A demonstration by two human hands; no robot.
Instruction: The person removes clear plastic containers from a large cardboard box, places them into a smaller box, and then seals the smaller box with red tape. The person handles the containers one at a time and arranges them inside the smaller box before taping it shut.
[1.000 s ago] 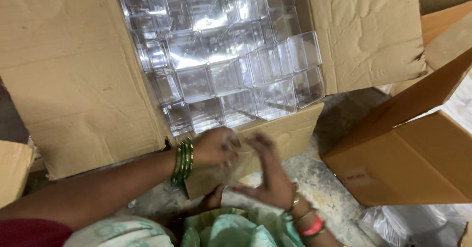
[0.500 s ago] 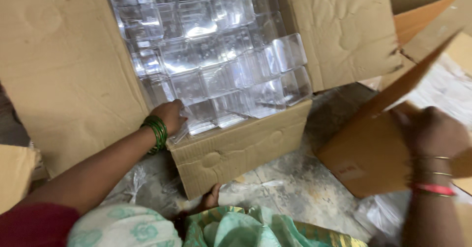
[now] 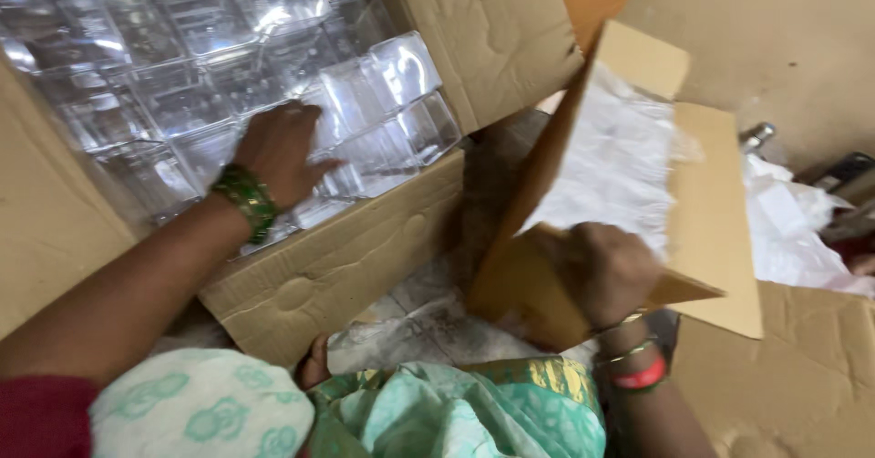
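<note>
Clear plastic boxes (image 3: 246, 66) fill the big carton (image 3: 337, 248); left hand (image 3: 283, 153) lies on the near row, fingers spread flat, gripping nothing; right hand (image 3: 597, 271) is closed on the flap of the small carton (image 3: 720, 203), holding it open over white packing (image 3: 620, 162); advise lifting one box squarely, flap held wide.

Only one view, worn on the head, looking steeply down and close over the lap. Tilted a little, with motion blur. Toward 10 o'clock, the left hand (image 3: 278, 153) inside the big carton (image 3: 355, 248); toward 4 o'clock, the right hand (image 3: 602, 271) at the smaller box (image 3: 711, 212). No second view for overlap.
</note>
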